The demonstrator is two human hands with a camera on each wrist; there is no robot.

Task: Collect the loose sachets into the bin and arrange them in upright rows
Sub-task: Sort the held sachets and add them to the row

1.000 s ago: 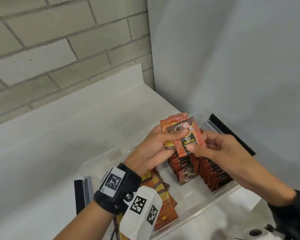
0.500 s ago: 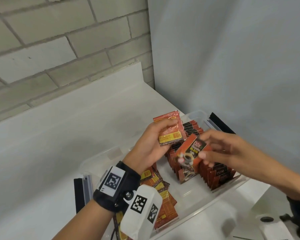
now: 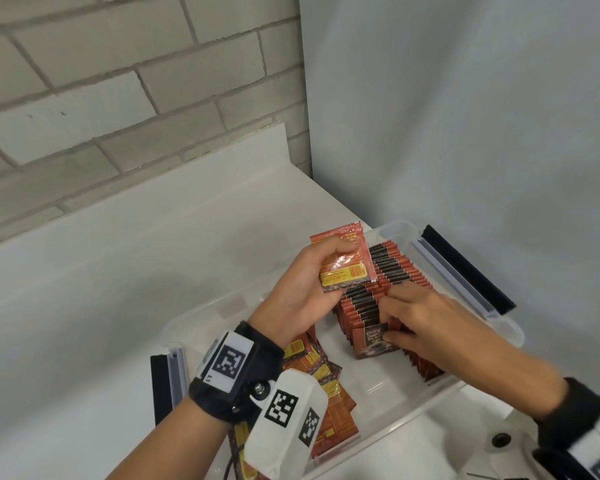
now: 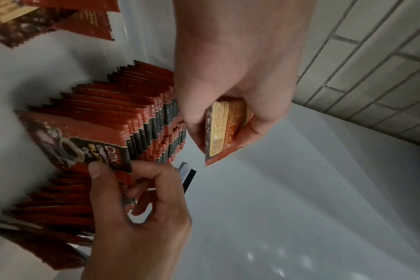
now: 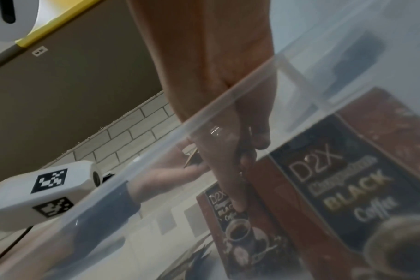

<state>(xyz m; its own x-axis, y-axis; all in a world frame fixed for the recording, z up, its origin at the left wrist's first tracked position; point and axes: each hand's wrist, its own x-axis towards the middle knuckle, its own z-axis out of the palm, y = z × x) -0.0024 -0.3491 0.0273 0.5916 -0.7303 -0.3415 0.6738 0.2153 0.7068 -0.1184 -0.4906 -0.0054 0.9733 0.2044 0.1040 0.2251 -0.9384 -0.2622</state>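
A clear plastic bin (image 3: 492, 344) holds upright rows of red-and-black sachets (image 3: 388, 271). My left hand (image 3: 321, 271) hovers over the rows and grips a small stack of sachets (image 3: 343, 268), yellow label facing me; the same stack of sachets (image 4: 228, 128) shows in the left wrist view. My right hand (image 3: 390, 317) is down in the bin and pinches the front sachet (image 3: 371, 342) of a row, thumb on its printed face. That front sachet (image 4: 84, 144) stands upright against its row. Loose sachets (image 3: 329, 396) lie flat in the bin's near left part, partly hidden by my left wrist.
Black-and-grey latch handles sit at the bin's far right end (image 3: 465, 271) and near left end (image 3: 168, 386). The bin stands on a white counter (image 3: 118, 289) in a corner between a brick wall (image 3: 118, 98) and a plain grey wall (image 3: 465, 116).
My right hand drew one sachet off the stack in my left hand, turned it, and lowered it to the front of a row in the bin. The left hand kept its stack.
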